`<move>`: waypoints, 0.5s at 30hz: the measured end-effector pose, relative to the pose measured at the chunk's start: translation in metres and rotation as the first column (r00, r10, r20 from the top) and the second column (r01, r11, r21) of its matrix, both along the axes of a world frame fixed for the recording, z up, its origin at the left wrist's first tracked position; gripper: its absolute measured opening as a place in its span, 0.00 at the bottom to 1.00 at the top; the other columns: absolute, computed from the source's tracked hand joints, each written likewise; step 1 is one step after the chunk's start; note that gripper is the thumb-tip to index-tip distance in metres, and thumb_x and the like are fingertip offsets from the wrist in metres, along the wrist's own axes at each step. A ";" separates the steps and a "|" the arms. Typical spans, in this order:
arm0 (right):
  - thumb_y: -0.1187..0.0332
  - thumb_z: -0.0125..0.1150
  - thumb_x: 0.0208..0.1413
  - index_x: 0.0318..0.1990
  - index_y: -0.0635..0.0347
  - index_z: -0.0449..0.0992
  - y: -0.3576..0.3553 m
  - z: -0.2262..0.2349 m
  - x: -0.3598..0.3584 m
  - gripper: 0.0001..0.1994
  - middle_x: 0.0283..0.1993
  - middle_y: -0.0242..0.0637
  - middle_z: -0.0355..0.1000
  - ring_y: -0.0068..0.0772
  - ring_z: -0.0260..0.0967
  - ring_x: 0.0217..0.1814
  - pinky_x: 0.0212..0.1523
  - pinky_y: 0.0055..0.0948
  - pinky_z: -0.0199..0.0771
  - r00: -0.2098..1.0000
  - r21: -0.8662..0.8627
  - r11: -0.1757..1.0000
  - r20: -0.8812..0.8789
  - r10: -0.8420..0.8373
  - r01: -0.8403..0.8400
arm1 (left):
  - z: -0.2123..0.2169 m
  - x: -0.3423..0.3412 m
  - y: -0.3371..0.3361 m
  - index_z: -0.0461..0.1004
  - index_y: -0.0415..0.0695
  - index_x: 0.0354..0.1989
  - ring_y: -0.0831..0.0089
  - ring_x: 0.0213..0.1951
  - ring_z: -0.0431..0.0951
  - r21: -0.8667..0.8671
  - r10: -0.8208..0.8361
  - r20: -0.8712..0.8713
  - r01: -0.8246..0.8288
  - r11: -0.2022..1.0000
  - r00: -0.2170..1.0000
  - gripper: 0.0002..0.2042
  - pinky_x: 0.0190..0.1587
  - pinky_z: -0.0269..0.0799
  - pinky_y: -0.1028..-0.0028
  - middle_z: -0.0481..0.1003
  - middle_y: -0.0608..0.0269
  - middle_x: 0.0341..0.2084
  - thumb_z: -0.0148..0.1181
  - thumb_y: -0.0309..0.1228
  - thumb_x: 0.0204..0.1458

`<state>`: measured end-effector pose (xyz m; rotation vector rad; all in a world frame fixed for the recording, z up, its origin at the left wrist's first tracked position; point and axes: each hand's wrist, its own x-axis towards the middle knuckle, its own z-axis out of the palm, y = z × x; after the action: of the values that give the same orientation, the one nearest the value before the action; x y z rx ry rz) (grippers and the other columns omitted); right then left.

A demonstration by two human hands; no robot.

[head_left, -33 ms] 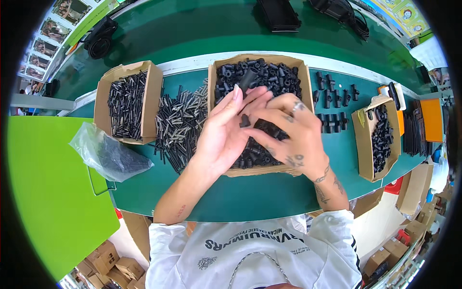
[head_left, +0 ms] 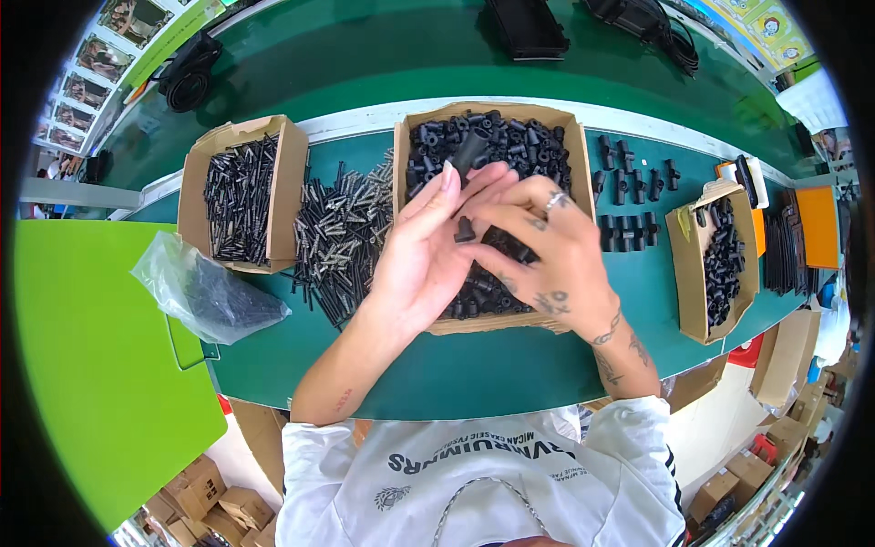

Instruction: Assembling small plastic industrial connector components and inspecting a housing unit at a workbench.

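Both of my hands are over the cardboard box [head_left: 492, 324] of small black plastic fittings in the middle of the table. My left hand [head_left: 424, 242], palm turned up, grips a black tubular fitting [head_left: 469, 153] between thumb and fingers, its thick end pointing away from me. A small black piece [head_left: 465, 230] shows at the left palm, by the fingertips of my right hand [head_left: 547, 251]. The right hand is curled over, thumb toward that piece; its other fingertips are partly hidden, so the hold is hard to see fully.
Loose dark pins with metallic threads [head_left: 342, 228] are heaped left of the box. Farther left stand a carton of black rods [head_left: 241, 201] and a clear plastic bag [head_left: 214, 292]. Rightward, black fittings [head_left: 629, 232] lie in rows beside a smaller carton [head_left: 693, 292].
My right hand has shifted very slightly, its knuckles turning a little toward the left. My left hand and the tubular fitting stay in place.
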<state>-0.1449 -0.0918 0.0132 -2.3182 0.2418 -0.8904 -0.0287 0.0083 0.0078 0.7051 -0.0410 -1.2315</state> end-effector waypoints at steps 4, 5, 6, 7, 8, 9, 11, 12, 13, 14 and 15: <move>0.75 0.75 0.38 0.38 0.59 0.83 0.008 -0.007 -0.001 0.15 0.35 0.36 0.74 0.36 0.74 0.34 0.34 0.30 0.78 0.997 0.038 0.999 -0.075 0.010 -0.007 | -0.009 -0.003 0.002 0.67 0.35 0.59 0.59 0.63 0.66 -0.086 -0.038 0.120 0.049 0.995 0.992 0.22 0.64 0.64 0.60 0.68 0.48 0.60 0.45 0.41 0.67; 0.75 0.75 0.39 0.38 0.59 0.83 0.011 -0.009 0.000 0.15 0.35 0.36 0.75 0.35 0.75 0.34 0.33 0.29 0.78 0.999 0.041 0.999 -0.048 -0.016 0.018 | -0.011 -0.004 0.003 0.67 0.36 0.59 0.61 0.61 0.69 -0.111 -0.017 0.163 0.036 0.993 0.986 0.20 0.62 0.67 0.62 0.70 0.48 0.58 0.47 0.38 0.67; 0.75 0.75 0.39 0.38 0.59 0.83 0.013 -0.010 0.000 0.14 0.36 0.36 0.75 0.34 0.76 0.34 0.32 0.28 0.78 0.999 0.043 0.998 -0.023 -0.045 0.046 | -0.012 -0.005 0.002 0.67 0.37 0.60 0.63 0.59 0.71 -0.136 0.002 0.202 0.026 0.990 0.979 0.19 0.60 0.70 0.64 0.72 0.48 0.56 0.49 0.35 0.66; 0.76 0.75 0.39 0.38 0.59 0.83 0.013 -0.011 0.000 0.14 0.37 0.36 0.76 0.33 0.77 0.34 0.31 0.27 0.79 0.999 0.030 0.998 -0.001 -0.048 0.048 | -0.013 -0.004 0.002 0.67 0.36 0.60 0.63 0.58 0.73 -0.168 0.006 0.178 0.024 0.986 0.984 0.18 0.61 0.69 0.65 0.73 0.47 0.55 0.51 0.32 0.65; 0.76 0.75 0.39 0.38 0.59 0.83 0.015 -0.011 0.000 0.14 0.37 0.36 0.76 0.33 0.77 0.34 0.31 0.27 0.79 0.999 0.027 0.998 -0.004 -0.051 0.051 | -0.013 -0.003 0.002 0.67 0.36 0.60 0.63 0.58 0.73 -0.171 0.003 0.175 0.027 0.985 0.985 0.18 0.61 0.69 0.65 0.73 0.47 0.55 0.51 0.32 0.65; 0.76 0.75 0.39 0.38 0.60 0.83 0.017 -0.012 0.001 0.14 0.37 0.36 0.76 0.32 0.77 0.34 0.31 0.27 0.79 0.998 0.014 0.998 0.033 -0.061 0.060 | -0.011 -0.004 0.003 0.67 0.36 0.60 0.62 0.57 0.73 -0.171 0.028 0.195 0.006 0.985 0.980 0.18 0.61 0.69 0.64 0.73 0.46 0.55 0.53 0.30 0.64; 0.76 0.75 0.38 0.36 0.61 0.83 0.021 -0.011 0.001 0.14 0.37 0.36 0.77 0.31 0.77 0.34 0.31 0.27 0.79 0.993 -0.016 0.995 0.059 -0.098 0.099 | -0.010 -0.007 0.005 0.68 0.35 0.59 0.63 0.56 0.74 -0.142 0.075 0.193 -0.047 0.989 0.978 0.18 0.60 0.70 0.65 0.74 0.44 0.54 0.56 0.26 0.62; 0.76 0.75 0.38 0.36 0.61 0.83 0.021 -0.012 0.000 0.14 0.37 0.36 0.77 0.31 0.77 0.34 0.31 0.27 0.79 0.993 -0.018 0.995 0.057 -0.099 0.100 | -0.011 -0.009 0.005 0.68 0.35 0.59 0.63 0.56 0.74 -0.143 0.074 0.191 -0.047 0.989 0.979 0.18 0.60 0.70 0.65 0.74 0.44 0.54 0.56 0.26 0.62; 0.76 0.75 0.38 0.36 0.61 0.83 0.020 -0.013 0.000 0.13 0.37 0.36 0.77 0.31 0.77 0.33 0.31 0.26 0.79 0.995 -0.054 0.994 0.053 -0.090 0.093 | -0.014 -0.011 0.005 0.68 0.35 0.59 0.64 0.55 0.75 -0.154 0.093 0.243 -0.057 0.986 0.966 0.18 0.59 0.71 0.66 0.75 0.45 0.52 0.56 0.26 0.61; 0.77 0.75 0.38 0.35 0.61 0.82 0.019 -0.015 0.000 0.13 0.36 0.36 0.77 0.31 0.78 0.33 0.32 0.26 0.79 0.996 -0.089 0.992 0.048 -0.080 0.084 | -0.015 -0.012 0.005 0.68 0.34 0.59 0.65 0.53 0.76 -0.165 0.113 0.294 -0.066 0.984 0.949 0.18 0.58 0.71 0.67 0.76 0.45 0.51 0.57 0.25 0.61; 0.77 0.75 0.38 0.35 0.61 0.82 0.019 -0.016 -0.001 0.13 0.36 0.36 0.77 0.31 0.78 0.33 0.32 0.26 0.79 0.996 -0.091 0.992 0.047 -0.081 0.085 | -0.015 -0.012 0.005 0.68 0.34 0.59 0.65 0.53 0.76 -0.166 0.113 0.293 -0.066 0.984 0.949 0.18 0.58 0.71 0.67 0.76 0.45 0.51 0.57 0.25 0.61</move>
<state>-0.1458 -0.0727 -0.0030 -2.3859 0.2855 -1.0118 -0.0409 0.0130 -0.0067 0.7459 -0.3507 -1.0128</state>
